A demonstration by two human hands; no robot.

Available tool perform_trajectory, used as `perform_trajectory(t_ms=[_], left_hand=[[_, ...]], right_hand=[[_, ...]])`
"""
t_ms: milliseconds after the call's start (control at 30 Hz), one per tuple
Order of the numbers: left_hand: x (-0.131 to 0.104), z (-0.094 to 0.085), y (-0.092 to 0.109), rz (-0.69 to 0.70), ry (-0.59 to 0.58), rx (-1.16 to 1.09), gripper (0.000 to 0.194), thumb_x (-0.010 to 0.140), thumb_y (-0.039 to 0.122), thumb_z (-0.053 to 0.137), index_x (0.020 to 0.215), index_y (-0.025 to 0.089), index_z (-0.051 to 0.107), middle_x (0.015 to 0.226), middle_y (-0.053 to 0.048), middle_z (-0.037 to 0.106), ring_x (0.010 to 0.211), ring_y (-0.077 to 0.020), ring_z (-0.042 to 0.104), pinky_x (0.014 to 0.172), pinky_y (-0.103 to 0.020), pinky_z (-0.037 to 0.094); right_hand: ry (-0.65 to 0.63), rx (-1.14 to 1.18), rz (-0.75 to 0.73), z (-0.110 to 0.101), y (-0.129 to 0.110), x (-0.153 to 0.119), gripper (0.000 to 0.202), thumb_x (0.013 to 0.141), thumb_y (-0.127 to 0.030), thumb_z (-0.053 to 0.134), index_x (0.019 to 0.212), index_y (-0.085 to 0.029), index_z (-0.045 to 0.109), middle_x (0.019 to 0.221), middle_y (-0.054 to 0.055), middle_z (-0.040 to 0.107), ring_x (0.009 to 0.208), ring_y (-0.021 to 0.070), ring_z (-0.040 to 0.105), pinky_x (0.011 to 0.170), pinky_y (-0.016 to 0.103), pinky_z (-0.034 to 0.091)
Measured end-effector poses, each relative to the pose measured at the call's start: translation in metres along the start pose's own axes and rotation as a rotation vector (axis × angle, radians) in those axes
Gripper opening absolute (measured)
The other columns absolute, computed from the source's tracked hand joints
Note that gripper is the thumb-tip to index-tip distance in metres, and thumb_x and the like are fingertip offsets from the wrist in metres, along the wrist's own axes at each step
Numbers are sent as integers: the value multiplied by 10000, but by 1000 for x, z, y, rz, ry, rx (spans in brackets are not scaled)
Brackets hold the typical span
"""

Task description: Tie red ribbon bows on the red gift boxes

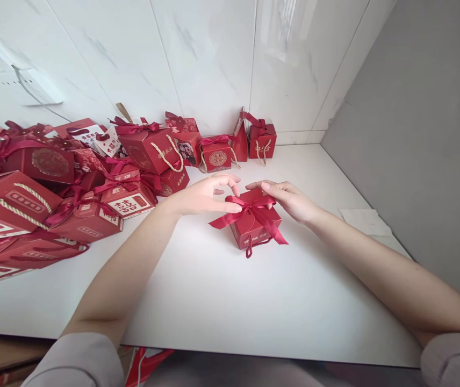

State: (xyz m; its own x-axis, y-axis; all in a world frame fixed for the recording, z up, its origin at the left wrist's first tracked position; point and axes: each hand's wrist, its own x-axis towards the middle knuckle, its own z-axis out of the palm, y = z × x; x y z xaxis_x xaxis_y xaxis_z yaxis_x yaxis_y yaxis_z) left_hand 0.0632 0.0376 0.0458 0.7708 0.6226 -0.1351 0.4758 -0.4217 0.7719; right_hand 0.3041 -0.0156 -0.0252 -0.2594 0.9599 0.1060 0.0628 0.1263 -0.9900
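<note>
A small red gift box (250, 228) sits on the white table, a red ribbon bow (256, 208) tied on its top and a red cord handle hanging at its front. My left hand (208, 194) is at the bow's left side, fingers apart and curved, the thumb by the left loop. On the other side my right hand (290, 198) has its fingers spread over the box's back right edge, near the right loop. Neither hand is closed round anything.
Many red gift boxes (50, 161) are piled on the left of the white table (254, 312). More boxes (218, 156) stand along the tiled wall. White paper (365, 221) lies at the right, and a cable hangs at the upper left.
</note>
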Motion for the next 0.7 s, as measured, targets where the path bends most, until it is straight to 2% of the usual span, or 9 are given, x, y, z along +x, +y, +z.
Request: perform_trajectory(t_ms=[100, 233, 333, 433, 500, 567, 600, 700], left_hand=[[7, 9, -5, 30, -30, -29, 250, 764, 417, 727, 828, 201, 617, 1495, -50, 432, 1399, -271, 397, 1172, -452, 285], [10, 9, -13, 38, -74, -88, 204, 757, 338, 727, 779, 186, 592, 1508, -54, 423, 1373, -252, 437, 1171, -430, 287], [11, 5, -14, -23, -95, -59, 254, 753, 385, 738, 770, 187, 579, 1496, -50, 446, 1389, -261, 413, 1165, -429, 274], [10, 1, -13, -83, -135, -30, 287, 758, 438, 731, 776, 189, 589, 1488, -50, 464, 1384, -265, 415, 1156, -416, 268], [9, -1, -12, -110, -141, -19, 295, 757, 460, 729, 788, 191, 611, 1492, -48, 465, 1376, -270, 420, 1149, -404, 270], [8, -3, -12, -136, -141, -19, 306, 751, 483, 731, 815, 200, 634, 1478, -38, 486, 1362, -271, 432, 1138, -392, 283], [7, -4, -12, -150, -146, -26, 316, 749, 497, 732, 833, 205, 645, 1459, -35, 509, 1353, -270, 442, 1131, -385, 291], [7, -9, -15, -178, -173, -74, 344, 747, 524, 732, 876, 211, 674, 1387, -38, 582, 1333, -257, 466, 1126, -361, 305]], right_hand=[[6, 8, -5, 0, -1, 0, 545, 863, -609, 595, 522, -184, 569, 1188, 70, 669, 1099, 249, 592, 993, 365, 382], [3, 7, -15, 2, -1, 0, 541, 871, -586, 595, 520, -177, 548, 1164, 73, 671, 1029, 236, 600, 975, 374, 380], [16, -4, -12, 1, -1, 1, 471, 871, -594, 590, 642, -183, 609, 1178, 71, 665, 1008, 226, 606, 945, 369, 399], [113, -82, -48, -4, -7, 2, 392, 861, -607, 597, 824, -217, 621, 1189, 57, 656, 1075, 228, 585, 925, 357, 415], [208, -237, -56, -11, -15, -1, 387, 851, -617, 604, 878, -232, 606, 1085, 53, 674, 1011, 227, 596, 862, 355, 433], [259, -447, 1, -19, -28, -6, 411, 843, -640, 593, 815, -230, 605, 874, 44, 678, 833, 220, 608, 744, 353, 433], [240, -540, 59, -23, -35, -10, 452, 852, -661, 561, 738, -226, 605, 779, 44, 668, 741, 214, 600, 678, 351, 421], [67, -670, 216, -31, -53, -24, 571, 840, -713, 526, 559, -227, 631, 650, 57, 672, 591, 199, 583, 582, 357, 403]])
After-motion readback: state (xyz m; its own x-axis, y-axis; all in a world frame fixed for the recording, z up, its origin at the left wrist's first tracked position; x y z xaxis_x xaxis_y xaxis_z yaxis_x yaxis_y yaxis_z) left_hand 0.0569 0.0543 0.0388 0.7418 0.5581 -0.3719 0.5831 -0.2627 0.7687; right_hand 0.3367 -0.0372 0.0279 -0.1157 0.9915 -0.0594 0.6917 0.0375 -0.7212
